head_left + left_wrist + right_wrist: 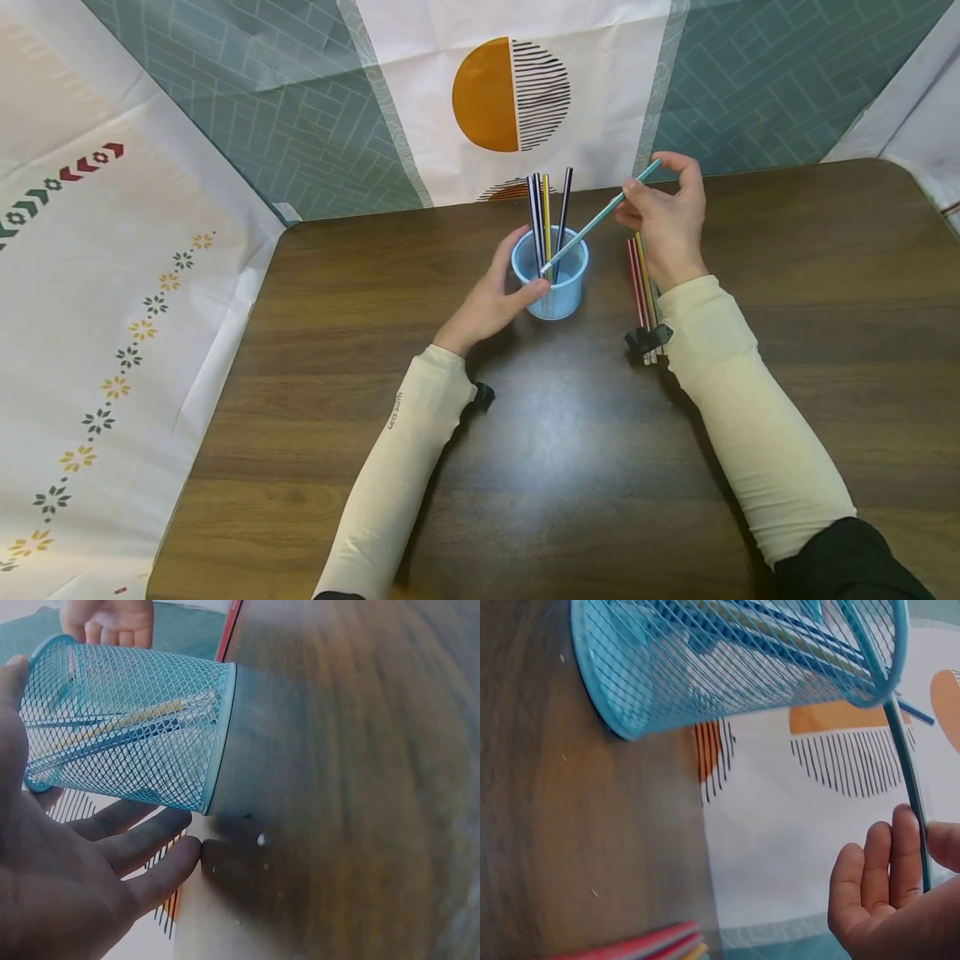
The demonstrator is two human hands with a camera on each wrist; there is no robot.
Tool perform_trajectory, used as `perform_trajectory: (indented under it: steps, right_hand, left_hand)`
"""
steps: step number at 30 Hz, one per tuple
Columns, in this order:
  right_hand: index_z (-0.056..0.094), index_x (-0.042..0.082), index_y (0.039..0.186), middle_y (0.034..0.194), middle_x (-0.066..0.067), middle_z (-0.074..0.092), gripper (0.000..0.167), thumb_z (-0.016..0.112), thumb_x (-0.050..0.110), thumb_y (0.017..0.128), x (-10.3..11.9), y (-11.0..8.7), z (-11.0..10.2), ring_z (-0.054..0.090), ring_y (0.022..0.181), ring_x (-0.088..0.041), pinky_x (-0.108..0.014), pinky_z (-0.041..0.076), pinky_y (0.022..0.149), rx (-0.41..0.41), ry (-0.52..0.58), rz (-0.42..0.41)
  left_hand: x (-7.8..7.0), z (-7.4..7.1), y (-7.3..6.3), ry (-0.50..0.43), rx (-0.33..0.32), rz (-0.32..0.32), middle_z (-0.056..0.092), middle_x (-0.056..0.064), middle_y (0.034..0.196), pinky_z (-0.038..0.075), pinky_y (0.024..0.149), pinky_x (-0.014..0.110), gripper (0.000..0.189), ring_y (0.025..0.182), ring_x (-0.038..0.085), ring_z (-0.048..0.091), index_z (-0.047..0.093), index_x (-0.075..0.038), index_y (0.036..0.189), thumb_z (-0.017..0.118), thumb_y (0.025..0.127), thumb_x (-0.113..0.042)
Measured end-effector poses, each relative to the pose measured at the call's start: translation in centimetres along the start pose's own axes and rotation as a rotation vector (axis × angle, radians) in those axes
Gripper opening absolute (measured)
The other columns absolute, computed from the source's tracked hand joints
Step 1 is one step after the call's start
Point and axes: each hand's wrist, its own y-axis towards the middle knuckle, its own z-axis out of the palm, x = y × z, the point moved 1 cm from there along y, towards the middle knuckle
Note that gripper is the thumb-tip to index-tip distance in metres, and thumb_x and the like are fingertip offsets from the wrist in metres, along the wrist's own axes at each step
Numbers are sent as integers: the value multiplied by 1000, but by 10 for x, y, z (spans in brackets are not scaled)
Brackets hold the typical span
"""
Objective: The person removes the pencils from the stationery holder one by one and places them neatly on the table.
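Note:
A light blue mesh pencil cup (567, 296) stands upright near the table's far edge. Several pencils, striped dark ones and a yellow one (547, 212), lean inside it. My left hand (487, 307) holds the cup from the left, thumb at the near rim and fingers round the far side. Between thumb and fingers, my right hand (672, 223) pinches a light turquoise pencil (600, 218) near its upper end. That pencil slants down to the left across the cup's mouth, its lower end over the opening; in the right wrist view it crosses the rim (900, 656).
Several more pencils (636, 271), red and yellow among them, lie on the brown wooden table (360, 333) below the right wrist, partly hidden by it. A patterned cloth (405, 83) hangs behind the far edge. Another pale cloth (90, 275) is at the left.

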Motion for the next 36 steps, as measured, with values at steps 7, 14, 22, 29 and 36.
perform_trajectory:
  steps: [7, 14, 22, 29, 36]
  right_hand:
    - [56, 17, 127, 85, -12, 68, 46, 77, 2, 89, 12, 4, -9, 67, 67, -21, -29, 56, 67, -27, 63, -57]
    - [59, 18, 127, 82, -12, 67, 47, 76, -1, 88, 20, 5, -14, 65, 67, -21, -29, 56, 67, -5, 62, -99]
    - [60, 17, 128, 80, -12, 65, 47, 75, -3, 88, 28, 4, -17, 64, 67, -22, -29, 56, 67, 52, 54, -133]
    - [62, 15, 127, 76, -11, 63, 47, 75, -6, 87, 33, 3, -18, 62, 68, -22, -29, 56, 67, 91, 62, -158]
    - [62, 17, 135, 73, -8, 65, 53, 74, -4, 88, 43, 2, -24, 63, 73, -18, -30, 54, 76, 175, -101, -158]
  left_hand:
    - [1, 0, 0, -9, -3, 9, 30, 1, 159, 32, 108, 62, 84, 142, 26, 32, 16, -37, 159, 65, 93, -56]
    - [3, 0, -1, -14, -3, 9, 30, 1, 158, 32, 108, 61, 83, 141, 25, 32, 16, -37, 158, 66, 94, -53]
    - [3, 1, 0, -9, -9, 21, 34, 2, 156, 31, 110, 59, 83, 140, 23, 34, 17, -38, 158, 67, 93, -54]
    - [1, 2, 1, -18, -6, 34, 36, 3, 154, 32, 110, 59, 82, 139, 23, 36, 18, -38, 158, 67, 94, -52]
    - [-1, 1, 0, -6, -9, 21, 36, 3, 155, 32, 109, 60, 79, 138, 23, 36, 18, -42, 157, 67, 95, -47]
